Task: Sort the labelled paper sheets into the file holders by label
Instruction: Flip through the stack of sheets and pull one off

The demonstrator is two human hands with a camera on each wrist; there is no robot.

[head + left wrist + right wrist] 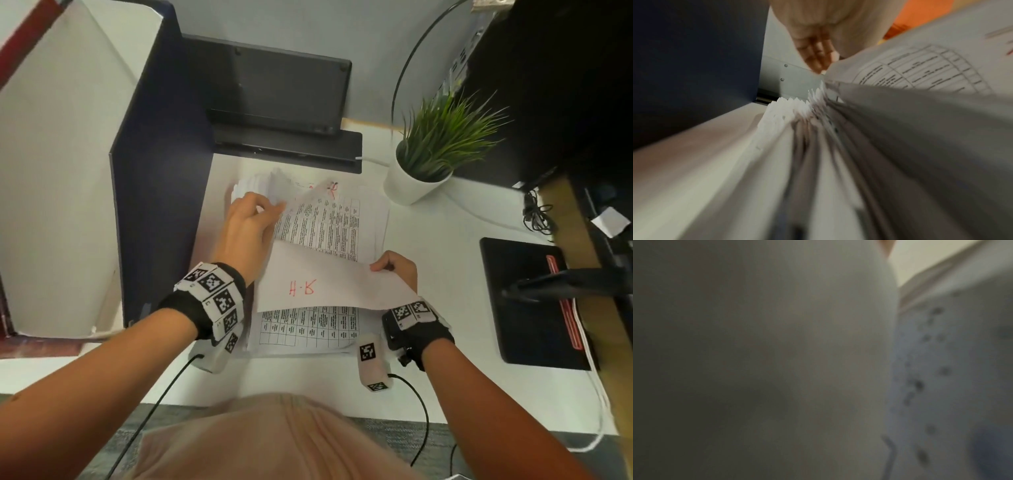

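A stack of printed sheets (325,233) lies on the white desk (445,308) in front of me. My left hand (253,219) pinches the far-left corner of the top sheet, which curls upward; in the left wrist view its fingertips (816,65) touch that lifted corner above the fanned stack edges (789,110). My right hand (394,267) grips the right edge of a white sheet (318,284) marked "H-R" in red, held just above the stack's near half. The right wrist view is filled by blurred paper (777,353).
A tall dark blue file holder (161,178) stands left of the stack, with white boards (58,171) beyond it. Black trays (281,96) sit behind the stack. A potted plant (428,154) stands at the back right, a black monitor stand base (527,301) to the right.
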